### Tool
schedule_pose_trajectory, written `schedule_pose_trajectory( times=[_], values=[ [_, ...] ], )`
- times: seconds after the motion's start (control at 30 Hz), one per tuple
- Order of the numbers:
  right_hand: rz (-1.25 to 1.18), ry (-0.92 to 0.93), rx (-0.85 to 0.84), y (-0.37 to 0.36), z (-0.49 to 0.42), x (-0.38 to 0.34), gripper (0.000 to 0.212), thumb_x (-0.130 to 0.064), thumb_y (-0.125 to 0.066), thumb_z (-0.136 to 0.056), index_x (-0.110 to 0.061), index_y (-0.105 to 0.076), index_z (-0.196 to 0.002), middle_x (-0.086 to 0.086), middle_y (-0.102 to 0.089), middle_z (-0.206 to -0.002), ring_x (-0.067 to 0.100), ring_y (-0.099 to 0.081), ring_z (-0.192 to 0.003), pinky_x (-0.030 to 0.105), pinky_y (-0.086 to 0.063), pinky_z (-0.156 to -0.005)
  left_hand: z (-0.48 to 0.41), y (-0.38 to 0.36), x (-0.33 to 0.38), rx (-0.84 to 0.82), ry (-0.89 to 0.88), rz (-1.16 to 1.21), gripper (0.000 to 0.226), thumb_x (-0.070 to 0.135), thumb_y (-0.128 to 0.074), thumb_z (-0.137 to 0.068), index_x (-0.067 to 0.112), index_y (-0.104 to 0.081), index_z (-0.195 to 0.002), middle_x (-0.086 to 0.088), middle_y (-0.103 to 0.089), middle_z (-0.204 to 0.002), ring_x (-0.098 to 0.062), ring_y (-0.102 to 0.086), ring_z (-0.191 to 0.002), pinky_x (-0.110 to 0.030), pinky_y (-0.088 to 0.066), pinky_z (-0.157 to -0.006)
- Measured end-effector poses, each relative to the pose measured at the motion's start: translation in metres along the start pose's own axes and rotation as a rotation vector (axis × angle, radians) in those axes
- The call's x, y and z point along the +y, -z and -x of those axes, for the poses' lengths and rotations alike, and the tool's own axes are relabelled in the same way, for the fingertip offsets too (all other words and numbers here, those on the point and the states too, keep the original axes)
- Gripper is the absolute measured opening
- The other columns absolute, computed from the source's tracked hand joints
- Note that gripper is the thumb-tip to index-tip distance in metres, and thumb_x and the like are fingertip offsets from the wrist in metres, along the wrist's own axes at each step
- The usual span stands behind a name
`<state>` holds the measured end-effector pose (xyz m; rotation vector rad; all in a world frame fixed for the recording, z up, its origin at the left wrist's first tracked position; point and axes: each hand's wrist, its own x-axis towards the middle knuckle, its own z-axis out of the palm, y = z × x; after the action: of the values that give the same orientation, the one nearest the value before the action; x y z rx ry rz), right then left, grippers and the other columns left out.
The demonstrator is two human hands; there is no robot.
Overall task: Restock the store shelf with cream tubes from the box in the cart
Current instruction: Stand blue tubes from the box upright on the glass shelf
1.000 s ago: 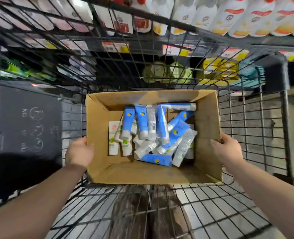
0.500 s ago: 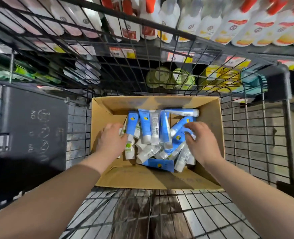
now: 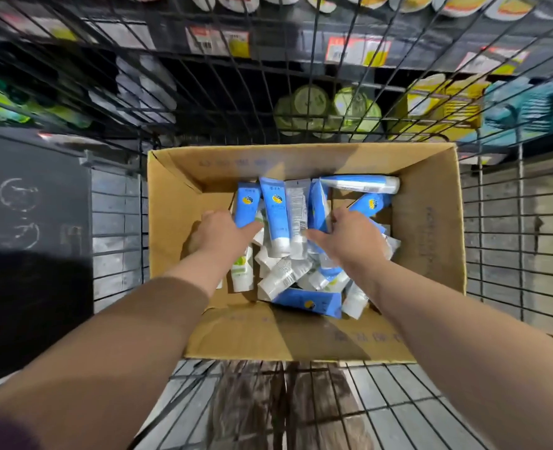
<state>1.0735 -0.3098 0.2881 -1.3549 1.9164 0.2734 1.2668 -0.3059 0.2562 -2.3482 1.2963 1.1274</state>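
An open cardboard box (image 3: 177,203) sits in the wire cart (image 3: 512,241). Inside lies a heap of several cream tubes (image 3: 276,219), blue ones and white ones with green print. My left hand (image 3: 216,237) is inside the box on the left and grips a blue tube (image 3: 246,206) between its curled fingers and thumb. My right hand (image 3: 350,238) reaches into the middle of the heap, with another blue tube (image 3: 317,204) rising edge-on between its thumb and fingers. The tubes beneath both hands are hidden.
Beyond the cart's far wall stand store shelves with price labels (image 3: 216,42), round green tubs (image 3: 327,108), yellow packs (image 3: 444,102) and bottles above. A dark plastic panel (image 3: 31,206) bounds the cart on the left.
Both hands left the box's outer sides, went down into it and closed on blue tubes. The camera has come closer to the box.
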Motion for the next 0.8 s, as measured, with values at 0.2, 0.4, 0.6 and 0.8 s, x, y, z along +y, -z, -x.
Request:
schedule_pose_trajectory(
  times=[0.2,0.4,0.6,0.8],
  values=[
    [-0.181,0.009,0.022,0.009,0.014,0.007,0.044,-0.037,-0.061,-0.088,-0.015,-0.031,-0.064,0.001,-0.036,-0.059,0.018,-0.034,-0.053,0.03,-0.024,-0.048,0.012,0.008,0.003,-0.03,-0.016,0.096,0.037,0.044,-0.057,-0.086,0.01,-0.063,-0.1,-0.012,-0.064,-0.095,-0.031,-0.06,-0.08,-0.029,-0.04,-0.058],
    [-0.548,0.006,-0.048,0.035,0.052,0.001,0.029,-0.028,-0.059,-0.091,-0.003,-0.061,-0.106,0.018,-0.062,-0.102,0.023,-0.052,-0.08,0.034,-0.041,-0.07,0.063,0.029,-0.013,-0.051,-0.01,0.507,0.038,0.022,-0.066,-0.084,0.015,-0.049,-0.117,-0.001,-0.058,-0.106,-0.026,-0.057,-0.091,-0.043,-0.053,-0.081],
    [-0.673,0.14,-0.02,0.077,0.116,-0.024,0.013,-0.022,-0.059,-0.092,-0.019,-0.063,-0.104,-0.004,-0.063,-0.098,0.015,-0.057,-0.087,0.027,-0.044,-0.071,0.12,0.071,-0.017,-0.055,-0.085,0.68,0.035,0.019,-0.07,-0.081,0.018,-0.046,-0.106,-0.007,-0.062,-0.114,-0.024,-0.061,-0.098,-0.043,-0.052,-0.085],
    [-0.767,0.229,0.035,0.118,0.18,-0.046,0.018,-0.023,-0.062,-0.09,-0.014,-0.065,-0.105,0.008,-0.064,-0.098,0.023,-0.06,-0.083,0.031,-0.047,-0.067,0.187,0.129,-0.003,0.037,-0.235,0.781,0.025,0.013,-0.067,-0.085,0.014,-0.049,-0.102,-0.008,-0.063,-0.111,-0.02,-0.059,-0.091,-0.027,-0.045,-0.072]
  ],
)
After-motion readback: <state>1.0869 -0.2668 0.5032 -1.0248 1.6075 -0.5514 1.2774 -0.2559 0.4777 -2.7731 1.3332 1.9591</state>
